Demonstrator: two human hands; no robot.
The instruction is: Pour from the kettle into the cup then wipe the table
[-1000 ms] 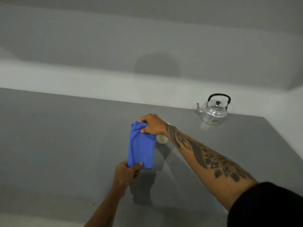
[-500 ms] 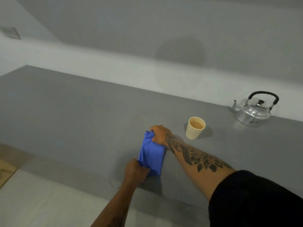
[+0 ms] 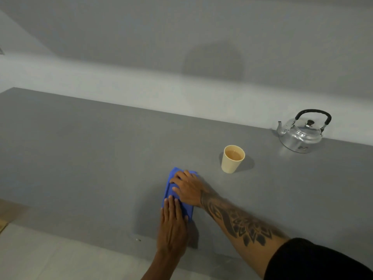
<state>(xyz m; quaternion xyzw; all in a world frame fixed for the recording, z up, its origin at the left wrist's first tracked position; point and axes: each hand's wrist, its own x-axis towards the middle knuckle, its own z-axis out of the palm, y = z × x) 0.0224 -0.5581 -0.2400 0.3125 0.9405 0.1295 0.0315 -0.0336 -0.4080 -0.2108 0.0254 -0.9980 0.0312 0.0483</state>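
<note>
A folded blue cloth (image 3: 168,189) lies on the grey table (image 3: 96,154) near its front edge. My left hand (image 3: 173,225) rests flat on the cloth's near end, fingers straight, pressing it down. My right hand (image 3: 188,188), with a tattooed forearm, presses on the far half with fingers slightly bent. A cream cup (image 3: 232,161) with light brown drink stands upright just right of and beyond the cloth, apart from it. The shiny metal kettle (image 3: 301,135) with a black handle stands upright at the back right.
A pale wall ledge (image 3: 181,93) runs along the table's far edge. Light floor (image 3: 40,257) shows below the front edge at the lower left. Bare grey surface stretches to the left of the cloth.
The cloth, held up between both hands a second ago, now lies on the table. Both hands have flattened on top of it.
</note>
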